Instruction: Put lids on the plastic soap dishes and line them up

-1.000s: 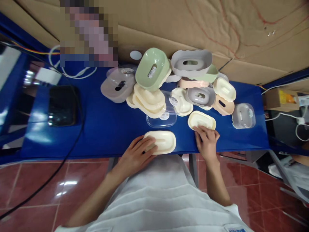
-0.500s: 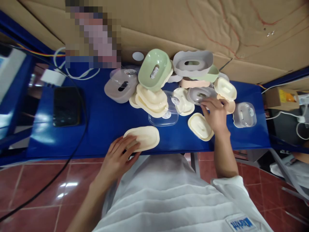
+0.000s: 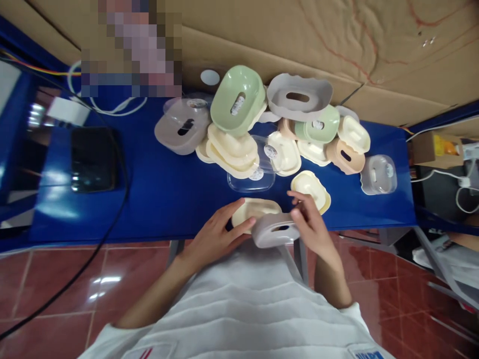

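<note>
My right hand [image 3: 313, 227] grips a small grey plastic tub [image 3: 275, 239] by its right end, thumb against the wall. The tub is tilted at the table's front edge, and its oval slot shows. My left hand [image 3: 220, 227] is closed around the left end of a cream plastic tray [image 3: 258, 204], fingertips at its far rim and thumb over its near side. The left thumb tip is close to the grey tub; whether it touches cannot be made out. The tub partly covers the tray. Just beyond my right hand lies a cream oval tray [image 3: 310, 187].
Behind my hands lie several green tubs [image 3: 239, 94], grey tubs [image 3: 299, 92], stacked cream trays [image 3: 234, 152] and clear lids [image 3: 250, 182]. A peach tub [image 3: 346, 155] and a lidded grey tub [image 3: 377, 174] are at right. A black box [image 3: 93, 159] and cable stand at left.
My right hand has brought the grey tub from the pile to the front edge. My left hand and the cream tray have moved right, to meet it.
</note>
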### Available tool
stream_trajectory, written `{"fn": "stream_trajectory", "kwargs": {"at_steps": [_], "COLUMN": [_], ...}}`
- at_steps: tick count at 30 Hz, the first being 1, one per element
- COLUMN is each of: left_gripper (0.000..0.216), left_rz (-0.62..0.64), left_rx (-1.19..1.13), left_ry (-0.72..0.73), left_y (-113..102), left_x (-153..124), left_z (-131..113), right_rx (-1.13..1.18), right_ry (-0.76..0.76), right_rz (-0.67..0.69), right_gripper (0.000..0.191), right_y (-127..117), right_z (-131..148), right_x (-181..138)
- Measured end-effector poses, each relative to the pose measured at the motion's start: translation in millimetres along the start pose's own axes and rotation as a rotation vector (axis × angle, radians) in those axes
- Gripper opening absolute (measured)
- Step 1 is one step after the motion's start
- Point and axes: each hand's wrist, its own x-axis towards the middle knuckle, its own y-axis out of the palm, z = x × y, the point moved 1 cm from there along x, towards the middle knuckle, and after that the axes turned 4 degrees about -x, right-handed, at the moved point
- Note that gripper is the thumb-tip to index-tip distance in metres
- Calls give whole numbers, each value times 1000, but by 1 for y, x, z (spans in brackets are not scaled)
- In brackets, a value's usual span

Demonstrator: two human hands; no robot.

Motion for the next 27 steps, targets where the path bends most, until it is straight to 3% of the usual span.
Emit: {"fn": "stream_trajectory", "kwargs": {"at_steps": [2,6,10,13,17,20,27], "left_gripper": [77,70,67,69,74,78,81], "left_rz": [12,82,83,74,123,152,236], "left_rx": [3,13,-13,-65,-80,-70,-21], "left_ry": [25,24,-40,-84,-121,-130,-94], "left_y": [1,-3,-5,-7,-13,-19,-25], "left_x": [2,3,5,9,12,13,9], "left_z": [0,-1,0,2,5,8,14], "right_rx": [-54,-153,-188,-295,-499,-634,-708], "right_ry": [-22,-84,-191,-357,-634,-685,-709], "right_rz": [-5,-144,-188,-123,110,160,117], "right_gripper": [41,33,29,39,56,53,49], "right_y": [12,31,35,27,21,27,46], "right_z": [2,10,18,14,-4,-16,-24], "right_x": [7,23,30,28,16,4,-9]}}
